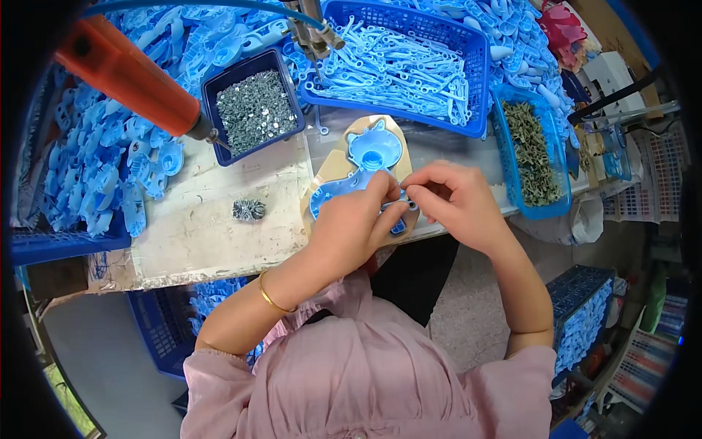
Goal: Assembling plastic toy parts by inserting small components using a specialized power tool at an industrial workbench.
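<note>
A blue cat-shaped plastic shell [374,146] lies hollow side up in a tan holder [322,175] at the table's front edge. My left hand [355,219] reaches over the shell's lower part, thumb and forefinger closing around a small blue plastic piece [404,205] at its right side. Beside it, my right hand [457,201] has thumb and forefinger pinched together just above that piece. Whatever is between those right fingertips is too small to make out. Both hands hide part of the shell's lower end.
An orange power screwdriver [139,80] hangs at upper left, its tip by a dark blue bin of small metal screws [212,88]. A clump of metal bits [248,211] sits left of the holder. Behind are a basket of blue links [479,73], a light blue basket of metal parts [523,208] and heaped blue shells [95,154].
</note>
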The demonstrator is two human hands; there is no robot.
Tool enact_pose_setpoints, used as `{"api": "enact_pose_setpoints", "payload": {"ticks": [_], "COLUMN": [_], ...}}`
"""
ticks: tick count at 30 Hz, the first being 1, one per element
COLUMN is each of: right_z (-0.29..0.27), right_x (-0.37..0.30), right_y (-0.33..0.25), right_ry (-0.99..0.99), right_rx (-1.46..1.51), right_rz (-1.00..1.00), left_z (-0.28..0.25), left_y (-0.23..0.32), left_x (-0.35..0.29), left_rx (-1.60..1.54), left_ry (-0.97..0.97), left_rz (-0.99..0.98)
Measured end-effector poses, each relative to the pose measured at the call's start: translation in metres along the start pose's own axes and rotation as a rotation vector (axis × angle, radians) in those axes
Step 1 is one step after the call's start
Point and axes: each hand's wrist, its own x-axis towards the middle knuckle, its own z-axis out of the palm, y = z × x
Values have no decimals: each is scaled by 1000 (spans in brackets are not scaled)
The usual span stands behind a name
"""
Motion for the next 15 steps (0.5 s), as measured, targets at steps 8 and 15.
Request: {"api": "enact_pose_setpoints", "payload": {"ticks": [8, 15], "right_z": [-3, 19], "right_x": [0, -3], "right_y": [-5, -5], "right_ry": [-167, -54], "right_rx": [145, 30], "right_rz": [167, -147], "left_z": [-16, -36], "left_y": [2, 2], "left_x": [-5, -8], "left_rx": [23, -228], "left_ry": [-146, -136], "left_rz": [-79, -205]}}
